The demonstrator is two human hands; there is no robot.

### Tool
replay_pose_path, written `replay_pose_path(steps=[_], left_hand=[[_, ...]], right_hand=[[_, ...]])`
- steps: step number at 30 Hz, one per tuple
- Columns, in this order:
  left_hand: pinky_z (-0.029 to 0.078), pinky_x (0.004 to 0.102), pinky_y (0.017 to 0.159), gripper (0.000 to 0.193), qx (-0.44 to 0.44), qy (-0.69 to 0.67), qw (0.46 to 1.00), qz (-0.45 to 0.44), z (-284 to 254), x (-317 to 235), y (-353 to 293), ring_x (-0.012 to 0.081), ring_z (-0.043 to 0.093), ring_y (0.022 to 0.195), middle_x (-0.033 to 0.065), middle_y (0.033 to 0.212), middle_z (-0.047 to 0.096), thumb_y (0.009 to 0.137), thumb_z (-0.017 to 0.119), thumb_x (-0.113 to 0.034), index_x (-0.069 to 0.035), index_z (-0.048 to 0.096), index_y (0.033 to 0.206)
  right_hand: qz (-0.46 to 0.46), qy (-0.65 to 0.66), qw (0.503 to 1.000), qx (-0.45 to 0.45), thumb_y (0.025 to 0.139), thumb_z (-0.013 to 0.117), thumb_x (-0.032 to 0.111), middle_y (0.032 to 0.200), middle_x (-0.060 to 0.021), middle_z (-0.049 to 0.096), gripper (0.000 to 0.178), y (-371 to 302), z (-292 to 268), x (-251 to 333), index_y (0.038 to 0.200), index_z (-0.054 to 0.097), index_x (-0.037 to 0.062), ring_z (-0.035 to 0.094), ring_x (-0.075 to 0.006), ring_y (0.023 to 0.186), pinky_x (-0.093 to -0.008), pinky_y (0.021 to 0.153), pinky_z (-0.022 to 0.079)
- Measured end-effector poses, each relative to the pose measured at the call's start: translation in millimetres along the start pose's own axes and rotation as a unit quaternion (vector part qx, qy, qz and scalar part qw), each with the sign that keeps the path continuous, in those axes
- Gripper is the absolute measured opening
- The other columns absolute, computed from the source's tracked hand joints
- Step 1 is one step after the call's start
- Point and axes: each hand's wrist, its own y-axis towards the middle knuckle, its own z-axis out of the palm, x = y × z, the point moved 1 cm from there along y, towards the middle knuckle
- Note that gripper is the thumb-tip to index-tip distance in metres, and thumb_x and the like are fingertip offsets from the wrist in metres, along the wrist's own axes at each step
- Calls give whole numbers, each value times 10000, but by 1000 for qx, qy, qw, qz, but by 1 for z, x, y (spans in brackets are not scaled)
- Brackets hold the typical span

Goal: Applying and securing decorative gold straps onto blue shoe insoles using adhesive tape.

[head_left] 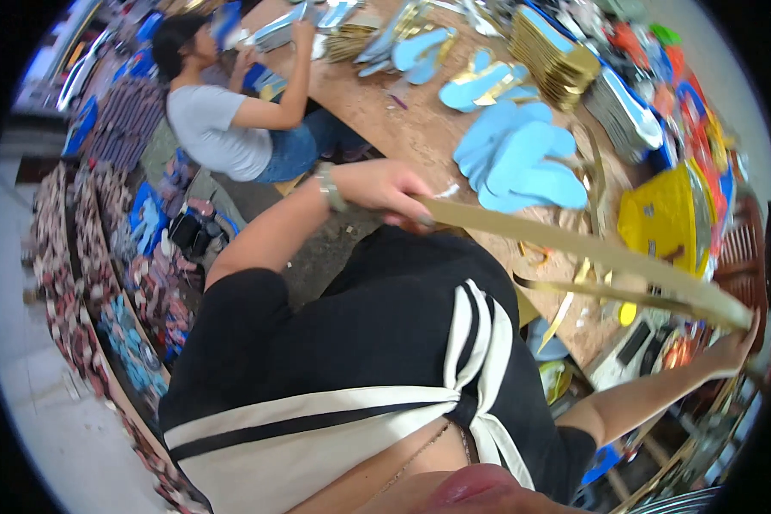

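Note:
A long gold-olive strip (pixel 565 238) is stretched between my two hands above the table. Its left end is pinched in my left hand (pixel 385 188), which has a pale watch band at the wrist. Far out to the right, my right hand (pixel 732 353) grips the other end, though its fingers are partly blurred. A loose length of similar strip (pixel 604 294) hangs below the taut part and runs back toward that hand. Just beyond the strip lies a loose pile of light-blue sole-shaped pieces (pixel 522 163) on the brown table (pixel 403 128).
A yellow container (pixel 668 210) stands at the right. Stacked gold-edged pieces (pixel 557 56) and blue soles with gold trim (pixel 480 86) lie farther back. A person in a grey shirt (pixel 218 128) works at the table's left side. Shelves of bundled pieces (pixel 73 257) line the far left.

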Motion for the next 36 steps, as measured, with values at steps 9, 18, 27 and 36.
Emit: replay_pose_path(steps=[9, 18, 27, 36], left_hand=[[447, 261, 653, 288, -257, -87, 954, 128, -28, 48, -71, 154, 570, 735, 117, 860, 612, 778, 635, -261, 12, 612, 686], [382, 482, 943, 462, 42, -321, 785, 528, -4, -32, -15, 205, 566, 855, 25, 827, 580, 790, 598, -576, -117, 621, 741], [489, 256, 755, 338, -242, -314, 915, 71, 58, 15, 65, 140, 609, 816, 76, 1024, 598, 905, 519, -80, 2, 521, 1234], [480, 216, 678, 440, -358, -275, 889, 78, 64, 44, 77, 121, 614, 787, 57, 950, 582, 890, 516, -28, 13, 420, 1317]], right_hand=[[127, 92, 981, 113, 762, 475, 66, 894, -44, 683, 395, -18, 90, -73, 1094, 670, 151, 622, -104, 770, -235, 706, 486], [-21, 6, 668, 744, 726, 591, 34, 1020, -116, 663, 319, -244, 222, -38, 1033, 668, 71, 630, -251, 923, -345, 790, 494], [-117, 47, 785, 607, 837, 491, 132, 1085, -173, 589, 391, -358, 233, 117, 1225, 539, 143, 591, -337, 955, -434, 797, 473], [-253, -29, 792, 555, 816, 581, 235, 1033, -133, 549, 535, -371, 234, 124, 1308, 402, 126, 556, -323, 973, -453, 776, 474]])
